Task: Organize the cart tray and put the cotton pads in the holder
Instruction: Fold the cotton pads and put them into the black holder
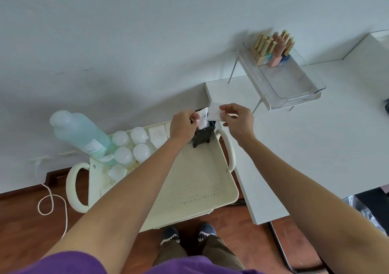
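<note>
**Cotton pads held over the holder**

A white cotton pad (215, 113) is pinched in the right hand (235, 119) fingers above the black holder (203, 135), at the cart tray's (195, 181) far corner. Pads (203, 119) already in it are gripped by the left hand (184, 126).

cream plastic cart tray (195, 181) with tiny dot holes | black box holder (203, 135) with little holes | white cotton pads (203, 119) | see-through blue-green big bottle (82, 133) | purple shirt (69, 263)
</note>
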